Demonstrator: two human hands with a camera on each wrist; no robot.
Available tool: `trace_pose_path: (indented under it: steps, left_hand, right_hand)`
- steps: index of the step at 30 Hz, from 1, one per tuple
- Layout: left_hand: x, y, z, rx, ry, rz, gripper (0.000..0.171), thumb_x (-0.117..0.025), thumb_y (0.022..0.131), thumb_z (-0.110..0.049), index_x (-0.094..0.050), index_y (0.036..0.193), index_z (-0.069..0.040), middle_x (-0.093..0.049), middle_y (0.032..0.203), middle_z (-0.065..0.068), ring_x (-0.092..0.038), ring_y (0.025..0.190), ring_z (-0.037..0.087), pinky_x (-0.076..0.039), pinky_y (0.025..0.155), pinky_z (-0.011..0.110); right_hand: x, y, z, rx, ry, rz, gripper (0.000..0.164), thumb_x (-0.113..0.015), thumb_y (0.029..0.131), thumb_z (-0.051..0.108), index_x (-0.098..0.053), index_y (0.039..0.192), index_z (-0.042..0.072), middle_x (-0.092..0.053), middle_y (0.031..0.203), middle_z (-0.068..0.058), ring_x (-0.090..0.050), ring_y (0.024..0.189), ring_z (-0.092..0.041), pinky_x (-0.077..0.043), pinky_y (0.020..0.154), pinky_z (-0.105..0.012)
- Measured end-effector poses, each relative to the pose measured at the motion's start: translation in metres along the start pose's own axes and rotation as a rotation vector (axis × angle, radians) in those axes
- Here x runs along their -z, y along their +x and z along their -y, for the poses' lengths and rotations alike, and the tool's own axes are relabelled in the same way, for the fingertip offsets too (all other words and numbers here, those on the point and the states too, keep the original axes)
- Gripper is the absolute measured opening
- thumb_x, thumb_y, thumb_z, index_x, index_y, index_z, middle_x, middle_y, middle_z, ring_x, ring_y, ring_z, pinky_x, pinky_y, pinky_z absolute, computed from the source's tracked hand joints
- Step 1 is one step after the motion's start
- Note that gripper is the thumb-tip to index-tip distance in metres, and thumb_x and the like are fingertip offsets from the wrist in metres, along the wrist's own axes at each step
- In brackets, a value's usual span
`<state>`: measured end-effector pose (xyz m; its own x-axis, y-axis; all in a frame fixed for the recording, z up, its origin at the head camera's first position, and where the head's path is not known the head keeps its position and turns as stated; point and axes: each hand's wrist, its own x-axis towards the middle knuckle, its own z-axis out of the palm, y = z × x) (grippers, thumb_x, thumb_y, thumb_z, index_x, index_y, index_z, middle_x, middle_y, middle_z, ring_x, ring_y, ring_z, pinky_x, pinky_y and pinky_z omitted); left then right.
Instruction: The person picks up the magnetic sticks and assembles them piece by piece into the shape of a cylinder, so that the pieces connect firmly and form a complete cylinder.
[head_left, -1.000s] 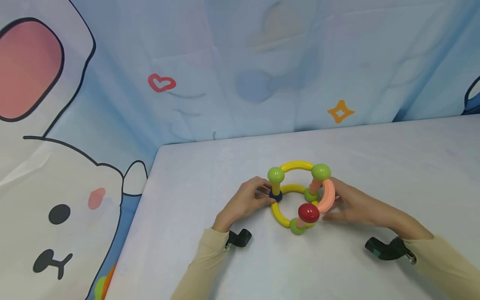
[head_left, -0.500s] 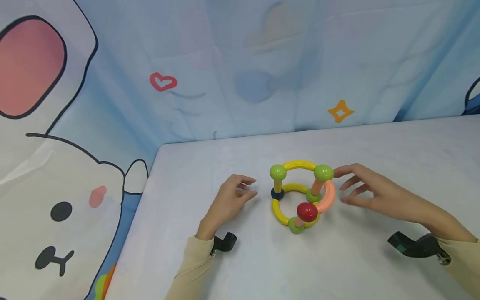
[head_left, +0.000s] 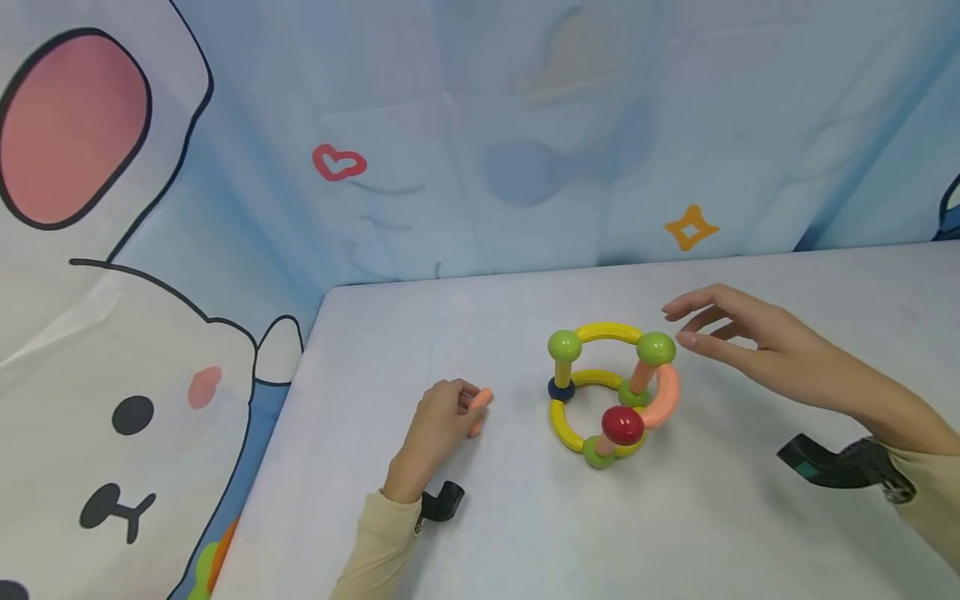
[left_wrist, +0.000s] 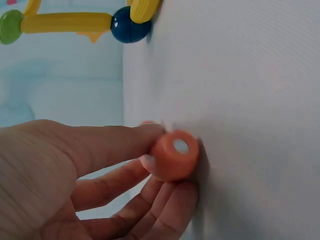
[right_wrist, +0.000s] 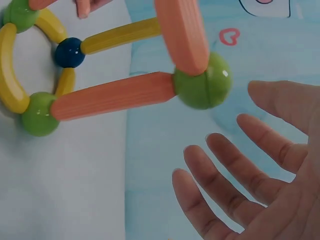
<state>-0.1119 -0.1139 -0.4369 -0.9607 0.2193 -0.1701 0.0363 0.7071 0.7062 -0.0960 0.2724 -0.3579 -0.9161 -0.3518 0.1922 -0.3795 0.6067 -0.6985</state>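
A frame of coloured rods and balls stands on the table: a yellow ring at the base [head_left: 564,427], three upright rods, and on top a yellow arc [head_left: 607,332] and a salmon-orange arc [head_left: 664,398]. Its top balls are two green [head_left: 565,346] and one red [head_left: 622,426]. Left of it, my left hand [head_left: 438,425] pinches a loose orange curved rod [left_wrist: 172,159] between thumb and fingers, close to the tabletop; a pale round spot shows on its end. My right hand [head_left: 772,346] hovers beside the back right green ball [right_wrist: 205,82], fingers spread and holding nothing.
The white-covered table [head_left: 525,533] reaches back to a light blue cloth backdrop [head_left: 480,208] with printed shapes. A large printed cartoon animal [head_left: 150,350] fills the left side. Each wrist carries a black camera mount [head_left: 840,462].
Both hands have left the frame of rods. My left hand moved left and took hold of the orange curved rod. My right hand drew back to the right and rose.
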Motion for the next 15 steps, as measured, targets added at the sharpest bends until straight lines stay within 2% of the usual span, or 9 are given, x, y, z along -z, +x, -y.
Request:
trace_pose_path:
  steps: [3, 5, 7, 10, 12, 15]
  left_hand:
    - [-0.001, 0.000, -0.006, 0.008, -0.014, 0.030, 0.028, -0.076, 0.096, -0.009, -0.070, 0.119, 0.006, -0.072, 0.100, 0.011, -0.071, 0.066, 0.013, -0.057, 0.074, 0.032]
    - [0.000, 0.000, -0.010, 0.010, -0.036, 0.054, 0.027, -0.077, 0.095, -0.008, -0.071, 0.118, 0.005, -0.073, 0.097, 0.010, -0.069, 0.064, 0.012, -0.055, 0.069, 0.028]
    - [0.000, 0.000, -0.014, -0.004, -0.061, 0.079, 0.026, -0.077, 0.096, -0.012, -0.072, 0.117, 0.003, -0.073, 0.093, 0.007, -0.069, 0.068, 0.013, -0.054, 0.070, 0.028]
    - [0.002, -0.001, -0.022, -0.045, -0.121, 0.114, 0.028, -0.077, 0.098, -0.020, -0.072, 0.118, -0.002, -0.074, 0.093, 0.003, -0.071, 0.083, 0.015, -0.055, 0.080, 0.032]
    - [0.005, -0.003, -0.030, -0.070, -0.214, 0.151, 0.030, -0.078, 0.097, -0.021, -0.071, 0.121, -0.003, -0.075, 0.096, 0.001, -0.071, 0.088, 0.015, -0.055, 0.087, 0.035]
    - [0.008, -0.006, -0.045, -0.090, -0.467, 0.227, 0.034, -0.078, 0.096, -0.017, -0.068, 0.124, 0.000, -0.075, 0.101, 0.006, -0.073, 0.087, 0.016, -0.058, 0.091, 0.036]
  right_hand:
    - [0.003, 0.010, 0.008, 0.077, -0.060, 0.023, 0.041, -0.075, 0.096, 0.004, -0.063, 0.134, 0.015, -0.063, 0.130, 0.000, -0.059, 0.106, 0.004, -0.044, 0.090, -0.007]
    - [0.005, 0.018, 0.016, 0.116, -0.088, 0.046, 0.043, -0.079, 0.093, 0.006, -0.065, 0.132, 0.018, -0.063, 0.129, 0.004, -0.060, 0.106, 0.003, -0.047, 0.089, -0.011]
    - [0.006, 0.028, 0.026, 0.159, -0.110, 0.083, 0.044, -0.081, 0.092, 0.009, -0.066, 0.131, 0.022, -0.063, 0.127, 0.009, -0.061, 0.106, 0.000, -0.051, 0.089, -0.017]
    - [0.006, 0.043, 0.043, 0.171, -0.130, 0.170, 0.041, -0.082, 0.093, 0.015, -0.067, 0.129, 0.026, -0.063, 0.126, 0.013, -0.062, 0.108, -0.006, -0.055, 0.087, -0.030]
    - [0.005, 0.054, 0.054, 0.161, -0.148, 0.228, 0.038, -0.082, 0.094, 0.019, -0.068, 0.128, 0.027, -0.063, 0.125, 0.013, -0.062, 0.111, -0.010, -0.056, 0.089, -0.037]
    - [0.000, 0.068, 0.068, 0.137, -0.168, 0.319, 0.037, -0.081, 0.094, 0.022, -0.069, 0.129, 0.024, -0.063, 0.127, 0.009, -0.061, 0.115, -0.017, -0.057, 0.091, -0.045]
